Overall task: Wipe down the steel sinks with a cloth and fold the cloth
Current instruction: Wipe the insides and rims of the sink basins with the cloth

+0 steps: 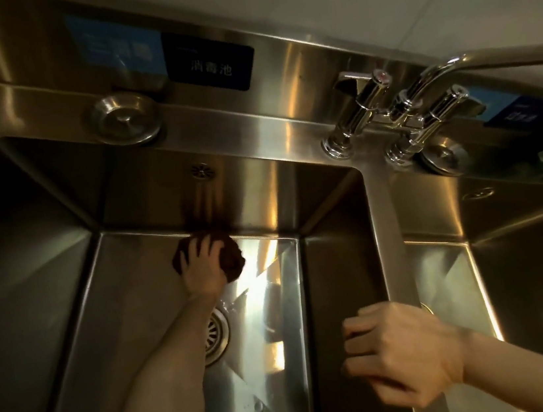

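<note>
black label (212,65) on the backsplash reads 消毒池. blue label (114,45) just left of it is too blurred to read. second blue label (510,114) behind the tap (402,109) is also unreadable. middle sink (132,310): wet sheen on the floor, round drain strainer (216,334), dark brown cloth (232,259) wadded at the floor's far edge, against the back wall. left hand (202,266) grips the cloth, fingers spread and bent over it. right hand (403,351) rests on the divider (386,225) between sinks, fingers loosely curled, holding nothing. round steel plug (124,118) lies on the back ledge.
</note>
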